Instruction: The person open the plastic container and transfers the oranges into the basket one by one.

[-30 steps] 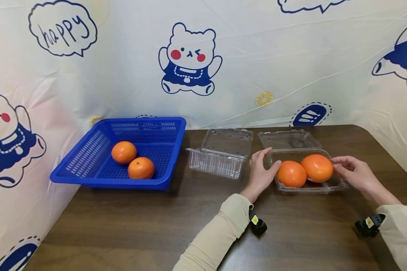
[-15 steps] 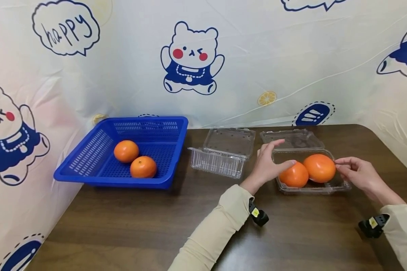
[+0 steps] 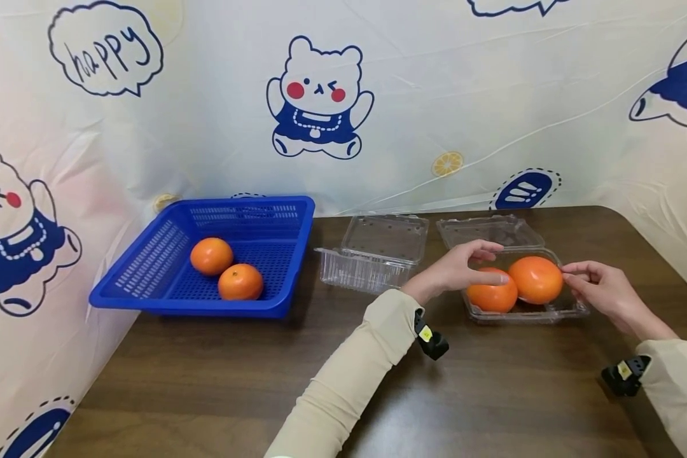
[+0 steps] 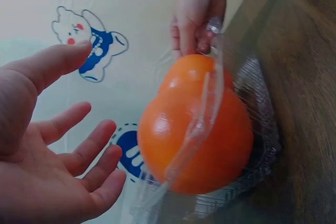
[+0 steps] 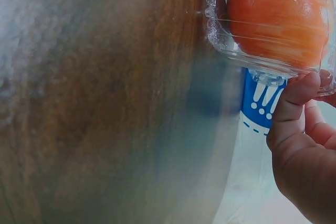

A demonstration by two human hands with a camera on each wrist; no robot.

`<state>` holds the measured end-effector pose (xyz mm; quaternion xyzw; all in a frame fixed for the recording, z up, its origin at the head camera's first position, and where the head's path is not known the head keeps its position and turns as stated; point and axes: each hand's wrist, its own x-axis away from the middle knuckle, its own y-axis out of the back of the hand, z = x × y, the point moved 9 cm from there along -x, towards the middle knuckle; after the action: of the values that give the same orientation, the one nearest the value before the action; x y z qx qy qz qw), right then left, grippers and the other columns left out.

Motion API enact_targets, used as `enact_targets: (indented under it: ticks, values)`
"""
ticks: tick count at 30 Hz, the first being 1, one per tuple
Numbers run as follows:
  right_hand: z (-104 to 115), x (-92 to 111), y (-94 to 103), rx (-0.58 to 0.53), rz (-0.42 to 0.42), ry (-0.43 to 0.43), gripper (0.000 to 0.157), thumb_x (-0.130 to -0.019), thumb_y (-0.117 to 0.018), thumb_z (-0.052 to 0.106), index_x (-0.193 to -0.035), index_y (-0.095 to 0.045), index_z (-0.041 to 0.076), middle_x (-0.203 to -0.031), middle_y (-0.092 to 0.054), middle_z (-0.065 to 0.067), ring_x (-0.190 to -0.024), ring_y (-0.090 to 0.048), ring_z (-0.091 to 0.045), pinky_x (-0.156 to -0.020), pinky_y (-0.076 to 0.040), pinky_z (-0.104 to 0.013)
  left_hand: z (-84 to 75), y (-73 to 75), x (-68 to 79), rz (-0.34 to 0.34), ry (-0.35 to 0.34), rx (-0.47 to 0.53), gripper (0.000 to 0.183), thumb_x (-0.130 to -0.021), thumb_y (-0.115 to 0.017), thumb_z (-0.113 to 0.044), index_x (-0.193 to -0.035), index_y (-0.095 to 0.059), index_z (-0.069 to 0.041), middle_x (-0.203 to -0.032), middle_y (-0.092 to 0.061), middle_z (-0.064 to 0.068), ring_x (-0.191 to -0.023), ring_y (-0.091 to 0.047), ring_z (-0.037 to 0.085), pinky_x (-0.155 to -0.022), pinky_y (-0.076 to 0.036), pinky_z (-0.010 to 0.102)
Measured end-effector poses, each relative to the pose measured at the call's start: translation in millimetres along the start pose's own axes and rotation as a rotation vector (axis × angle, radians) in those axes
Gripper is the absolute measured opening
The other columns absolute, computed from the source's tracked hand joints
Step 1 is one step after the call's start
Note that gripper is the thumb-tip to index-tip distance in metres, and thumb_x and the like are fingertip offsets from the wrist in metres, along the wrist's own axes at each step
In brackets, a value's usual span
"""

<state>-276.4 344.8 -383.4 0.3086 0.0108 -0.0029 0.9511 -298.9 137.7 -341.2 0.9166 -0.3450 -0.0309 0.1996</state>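
Observation:
Two glossy oranges, the left one (image 3: 489,299) and the right one (image 3: 537,280), sit side by side in a clear plastic clamshell box (image 3: 515,317) on the right of the table. Its lid (image 3: 495,232) is folded back towards the wall. My left hand (image 3: 455,268) hovers over the left side of the box, fingers spread and holding nothing; in the left wrist view its fingers (image 4: 86,148) are apart from the fruit. With thumb and fingertips, my right hand (image 3: 607,296) pinches the box's right rim, also seen in the right wrist view, where the thumb (image 5: 296,95) is at the plastic.
A second clear clamshell box (image 3: 366,270) stands with its lid open, left of the first. Farther left is a blue perforated basket (image 3: 200,308) holding two more oranges (image 3: 240,282). A printed cloth (image 3: 223,127) hangs behind the brown table (image 3: 217,381).
My left hand has let go of the box's left rim and moved up and right over the left orange. The right hand stays at the right rim.

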Motion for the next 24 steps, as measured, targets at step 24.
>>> enact_targets:
  ticks: [24]
  values:
    - [-0.4,-0.2,-1.1,0.030,0.012,-0.016,0.036,-0.092,-0.047,0.023,-0.109,-0.046,-0.009,-0.065,-0.050,-0.002,-0.053,-0.047,-0.012,-0.046,-0.042,-0.025,15.3,-18.0,-20.7,0.068,0.011,-0.117,0.055,-0.072,-0.073,-0.012,-0.122,-0.050,-0.011,-0.122,-0.050,0.003,-0.107,-0.046,0.008,-0.086,-0.037,0.016]
